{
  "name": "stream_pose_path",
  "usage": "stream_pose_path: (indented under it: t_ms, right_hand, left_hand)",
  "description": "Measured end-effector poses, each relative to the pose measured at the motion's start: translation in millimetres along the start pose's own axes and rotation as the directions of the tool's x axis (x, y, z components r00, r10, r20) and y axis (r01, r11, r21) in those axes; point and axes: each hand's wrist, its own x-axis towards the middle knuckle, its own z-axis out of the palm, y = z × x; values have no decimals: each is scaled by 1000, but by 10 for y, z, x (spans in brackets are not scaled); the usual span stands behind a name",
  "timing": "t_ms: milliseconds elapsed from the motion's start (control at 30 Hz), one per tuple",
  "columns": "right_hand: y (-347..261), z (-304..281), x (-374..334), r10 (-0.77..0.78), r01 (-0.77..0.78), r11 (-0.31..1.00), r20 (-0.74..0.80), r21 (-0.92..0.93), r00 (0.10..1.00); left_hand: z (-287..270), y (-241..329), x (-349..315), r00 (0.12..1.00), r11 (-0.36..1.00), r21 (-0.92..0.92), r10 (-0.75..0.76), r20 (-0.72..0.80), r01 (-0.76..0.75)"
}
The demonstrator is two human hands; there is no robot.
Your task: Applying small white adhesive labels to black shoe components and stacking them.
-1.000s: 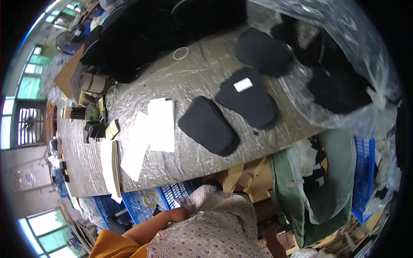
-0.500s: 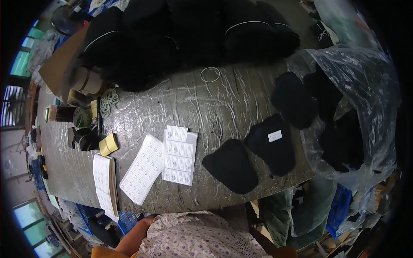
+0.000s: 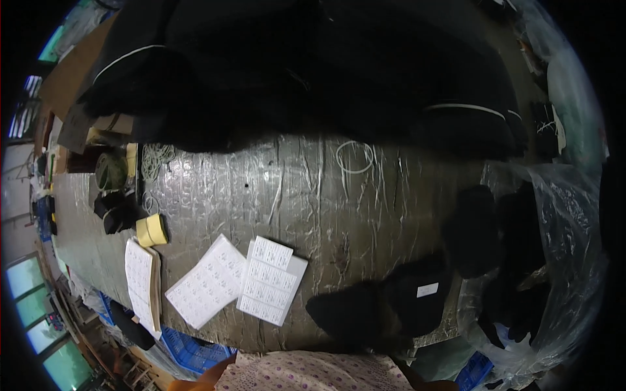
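Neither of my hands shows; only bits of my upper arms edge in beside the dotted garment at the bottom. Nearest to me lie two flat black fabric pieces with rounded outlines, a plain one and another bearing a small white label. To their left, a sheet of white labels overlaps a second label sheet. A thicker stack of label sheets sits farther left. Large black bundles, some tied with pale bands, fill the far side. A loose elastic band lies before them.
At right, a clear plastic bag surrounds more black pieces. A yellow banded bundle, a green tape roll and tangled bands stand at left. A blue crate is below the table edge.
The view has shifted and come closer to the far bundles, which look larger. The label sheets and black pieces appear lower in the picture. The part of my left arm that shows has shrunk.
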Motion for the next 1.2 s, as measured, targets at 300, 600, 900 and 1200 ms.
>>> stream_pose_path:
  t_ms: [300, 600, 900, 1200]
  right_hand:
    - [-318, -462, 176, 92, -63, 973, -121, 223, 988]
    - [-344, -628, 188, 112, -41, 907, -146, 419, 983]
    - [-300, -766, -45, 45, 68, 817, -182, 572, 982]
    - [-651, -1057, 320, -121, 257, 722, -248, 642, 961]
  left_hand:
    - [-406, 1970, 2379, 998, 989, 137, 42, 56, -50]
    - [-421, 1782, 2253, 999, 972, 234, -7, 36, -2]
    - [-467, 2355, 1936, 995, 945, 317, -49, -81, 73]
    - [-712, 2680, 1969, 952, 929, 337, -50, -303, 156]
